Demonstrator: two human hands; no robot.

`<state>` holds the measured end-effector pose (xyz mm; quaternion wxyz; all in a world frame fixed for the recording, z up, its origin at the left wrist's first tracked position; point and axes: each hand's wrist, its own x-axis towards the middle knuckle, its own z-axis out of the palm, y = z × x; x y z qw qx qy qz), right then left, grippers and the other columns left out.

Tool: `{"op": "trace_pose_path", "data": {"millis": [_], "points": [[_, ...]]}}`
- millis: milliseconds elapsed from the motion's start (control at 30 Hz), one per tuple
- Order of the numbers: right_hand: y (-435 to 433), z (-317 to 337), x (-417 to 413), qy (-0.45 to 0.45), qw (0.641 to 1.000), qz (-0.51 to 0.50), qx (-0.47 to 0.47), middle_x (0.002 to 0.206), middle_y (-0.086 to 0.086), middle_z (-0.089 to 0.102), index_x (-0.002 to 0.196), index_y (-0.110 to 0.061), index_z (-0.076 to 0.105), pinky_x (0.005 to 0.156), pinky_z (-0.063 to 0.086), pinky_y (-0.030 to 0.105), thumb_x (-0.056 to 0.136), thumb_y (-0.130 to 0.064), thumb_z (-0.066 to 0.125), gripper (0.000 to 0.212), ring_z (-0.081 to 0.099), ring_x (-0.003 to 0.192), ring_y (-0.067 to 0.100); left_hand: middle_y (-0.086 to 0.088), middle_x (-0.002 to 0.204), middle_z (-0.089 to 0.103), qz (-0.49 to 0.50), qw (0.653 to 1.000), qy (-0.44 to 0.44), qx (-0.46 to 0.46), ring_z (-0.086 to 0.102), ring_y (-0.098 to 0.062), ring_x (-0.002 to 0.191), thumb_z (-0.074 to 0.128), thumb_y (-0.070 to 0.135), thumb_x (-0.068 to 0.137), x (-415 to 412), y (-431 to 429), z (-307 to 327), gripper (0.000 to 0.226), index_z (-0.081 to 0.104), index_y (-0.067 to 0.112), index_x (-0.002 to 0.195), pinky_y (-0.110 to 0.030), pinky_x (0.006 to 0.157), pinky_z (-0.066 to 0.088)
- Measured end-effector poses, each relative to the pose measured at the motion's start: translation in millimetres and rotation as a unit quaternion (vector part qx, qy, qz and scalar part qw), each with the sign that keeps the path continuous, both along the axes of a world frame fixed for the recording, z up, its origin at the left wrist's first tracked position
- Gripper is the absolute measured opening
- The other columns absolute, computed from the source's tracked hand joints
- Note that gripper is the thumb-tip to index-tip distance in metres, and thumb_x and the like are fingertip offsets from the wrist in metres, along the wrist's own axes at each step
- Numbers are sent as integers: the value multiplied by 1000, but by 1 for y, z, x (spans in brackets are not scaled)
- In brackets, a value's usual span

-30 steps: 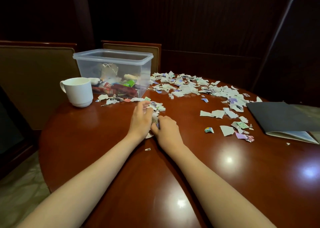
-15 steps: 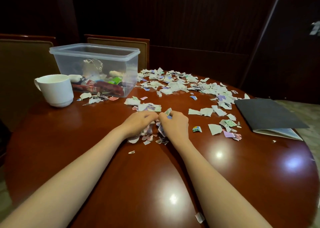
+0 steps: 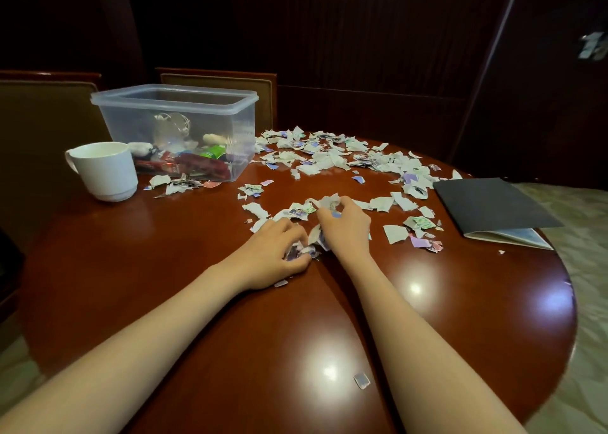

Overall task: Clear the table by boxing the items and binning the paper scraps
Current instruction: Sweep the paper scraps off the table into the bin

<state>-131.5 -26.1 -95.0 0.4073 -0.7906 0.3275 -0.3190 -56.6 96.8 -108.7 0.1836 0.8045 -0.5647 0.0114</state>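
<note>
Glossy table (image 3: 164,269), torn white-purple paper scraps (image 3: 324,163)

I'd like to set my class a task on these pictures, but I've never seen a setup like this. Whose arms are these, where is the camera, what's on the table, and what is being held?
No machine here: the two bare arms belong to a person, and the one camera is worn on their head, looking forward and down. Before them is a round wooden table strewn with torn paper scraps. At the back left stands a clear plastic box with small items inside, a white cup beside it. A dark folder lies at the right edge. The left hand and the right hand each have fingers curled round a small bunch of scraps, near the table's middle.
</note>
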Motion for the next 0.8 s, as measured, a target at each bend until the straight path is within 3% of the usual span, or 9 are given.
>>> {"op": "trace_pose_path", "data": {"millis": [100, 200, 367, 500, 600, 667, 733, 800], "points": [[1, 3, -7, 17, 1000, -9, -2, 65, -1, 40, 66, -14, 38, 45, 22, 18, 92, -21, 45, 28, 35, 54, 10, 4, 96, 46, 14, 998, -58, -7, 46, -13, 86, 45, 38, 95, -7, -4, 4, 23, 54, 19, 104, -21, 70, 34], [2, 4, -15, -1, 1000, -15, -10, 60, 0, 38, 58, -12, 35, 47, 22, 23, 90, -18, 44, 34, 34, 58, 17, 1, 88, 52, 26, 992, -118, -37, 57, -20, 84, 42, 35, 96, -12, -8, 5, 24, 56, 15, 95, -24, 64, 37], [-1, 4, -27, 3, 999, -31, -15, 56, -4, 33, 53, -21, 29, 51, 22, 27, 93, -18, 43, 42, 33, 58, 13, -2, 82, 59, 42, 992, -108, -52, 58, -20, 80, 42, 32, 97, -14, -10, 10, 26, 50, 15, 79, -25, 60, 32], [-4, 6, -32, -20, 999, -41, 19, 58, 6, 46, 53, -16, 33, 52, 29, 27, 90, -16, 42, 38, 39, 55, 15, 2, 61, 50, 93, 987, 27, -124, 48, -14, 61, 47, 33, 96, -12, -8, 24, 34, 52, 15, 67, -26, 53, 33], [-5, 5, -30, -33, 996, -48, 70, 72, 26, 63, 54, -13, 38, 69, 48, 39, 83, -21, 42, 30, 56, 66, 33, 2, 59, 53, 123, 970, 105, -182, 49, -12, 60, 50, 31, 94, -13, -10, 37, 38, 51, 20, 58, -23, 56, 36], [-6, 7, -32, -47, 993, -48, 97, 71, 23, 61, 55, -13, 40, 66, 45, 38, 85, -22, 43, 32, 51, 66, 26, 2, 54, 50, 133, 955, 150, -220, 45, -12, 56, 52, 28, 94, -15, -13, 46, 42, 50, 18, 53, -23, 58, 35], [-7, 11, -36, -74, 990, -43, 115, 64, 10, 50, 54, -14, 37, 57, 32, 32, 89, -20, 44, 37, 41, 61, 17, 0, 49, 41, 131, 933, 228, -244, 37, -10, 47, 53, 26, 94, -17, -19, 52, 45, 43, 16, 50, -25, 56, 31], [-8, 14, -39, -108, 985, -34, 127, 61, 4, 43, 53, -15, 34, 54, 25, 29, 88, -19, 45, 37, 35, 58, 14, 0, 47, 37, 135, 886, 355, -266, 30, -7, 35, 54, 28, 93, -21, -25, 55, 44, 40, 15, 54, -23, 47, 27]]}}
